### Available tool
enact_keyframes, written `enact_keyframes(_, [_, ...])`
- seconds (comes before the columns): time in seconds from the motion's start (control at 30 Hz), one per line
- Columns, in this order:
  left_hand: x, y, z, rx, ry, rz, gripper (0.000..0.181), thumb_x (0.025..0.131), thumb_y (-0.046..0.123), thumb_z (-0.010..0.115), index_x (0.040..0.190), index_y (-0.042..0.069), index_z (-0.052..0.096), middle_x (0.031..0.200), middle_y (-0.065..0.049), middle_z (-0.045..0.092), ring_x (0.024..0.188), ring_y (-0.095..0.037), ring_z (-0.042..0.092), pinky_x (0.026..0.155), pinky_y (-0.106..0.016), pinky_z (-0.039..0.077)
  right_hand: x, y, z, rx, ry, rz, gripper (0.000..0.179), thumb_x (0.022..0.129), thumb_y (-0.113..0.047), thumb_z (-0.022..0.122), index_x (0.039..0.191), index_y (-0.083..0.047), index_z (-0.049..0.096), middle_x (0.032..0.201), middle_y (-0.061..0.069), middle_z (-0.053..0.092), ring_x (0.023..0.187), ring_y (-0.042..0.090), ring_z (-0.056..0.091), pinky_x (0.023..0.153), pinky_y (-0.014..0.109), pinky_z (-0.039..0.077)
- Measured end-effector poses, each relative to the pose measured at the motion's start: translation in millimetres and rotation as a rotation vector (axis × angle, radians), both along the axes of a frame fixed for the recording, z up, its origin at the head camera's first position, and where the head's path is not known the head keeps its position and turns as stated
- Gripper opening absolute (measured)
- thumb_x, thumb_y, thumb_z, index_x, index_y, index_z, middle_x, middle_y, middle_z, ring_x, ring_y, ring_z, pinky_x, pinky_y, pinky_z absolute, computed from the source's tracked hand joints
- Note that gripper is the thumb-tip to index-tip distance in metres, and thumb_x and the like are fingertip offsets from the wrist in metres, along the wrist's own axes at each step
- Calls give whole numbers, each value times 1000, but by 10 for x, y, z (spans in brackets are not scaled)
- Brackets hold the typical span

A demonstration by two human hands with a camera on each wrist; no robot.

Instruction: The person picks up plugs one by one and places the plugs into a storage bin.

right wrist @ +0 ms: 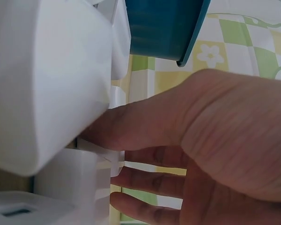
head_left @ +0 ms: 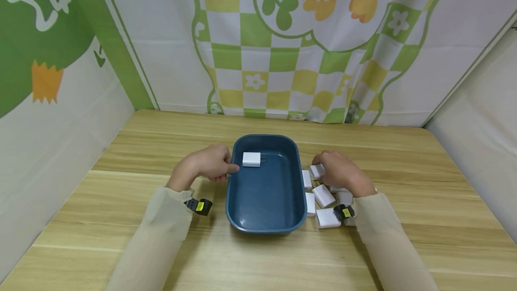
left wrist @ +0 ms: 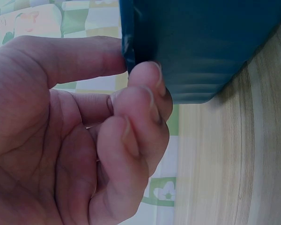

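A dark blue plastic bin (head_left: pixel 264 201) stands on the table between the two hands. My left hand (head_left: pixel 212 163) pinches its left rim, with the thumb over the edge and the curled fingers (left wrist: pixel 138 101) against the outer wall. One white charger plug (head_left: pixel 251 160) lies inside the bin near its far left, prongs pointing right. To the right of the bin, my right hand (head_left: pixel 339 172) grips another white charger plug (head_left: pixel 317 171) at the far end of a loose pile. In the right wrist view, nearer chargers (right wrist: pixel 70 79) partly hide the thumb and that plug.
Several white chargers (head_left: pixel 324 196) lie close against the bin's right wall, some under the right wrist. The wooden table (head_left: pixel 161 131) ends at a patterned curtain (head_left: pixel 282 80) behind, with white cloth on both sides. A small dark camera is strapped at each wrist.
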State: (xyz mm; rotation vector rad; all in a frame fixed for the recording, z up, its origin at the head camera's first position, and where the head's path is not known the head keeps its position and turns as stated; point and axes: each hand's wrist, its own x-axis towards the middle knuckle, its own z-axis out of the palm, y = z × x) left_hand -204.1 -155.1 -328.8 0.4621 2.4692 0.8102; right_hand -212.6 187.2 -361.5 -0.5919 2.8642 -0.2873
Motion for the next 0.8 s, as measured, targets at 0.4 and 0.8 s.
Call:
enact_keyframes(0.4, [0,1,1,-1,4,-6,39,102,15,61,65,2,62,56,-2,58,49,-11,52,52,-25,49,3,1,40,-18,-16,-17,40,86,-1,75,124,1,68,123,19,66,114,36,62,94,51,51])
enact_keyframes(0.8, [-3,-5,-3,3,-4,2,39,102,14,61,64,4,61,56,-2,57,49,-11,51,52,-25,48,57,51,195,-93,56,13,43,87,-8,78,127,3,65,121,20,65,111,38,62,92,51,51])
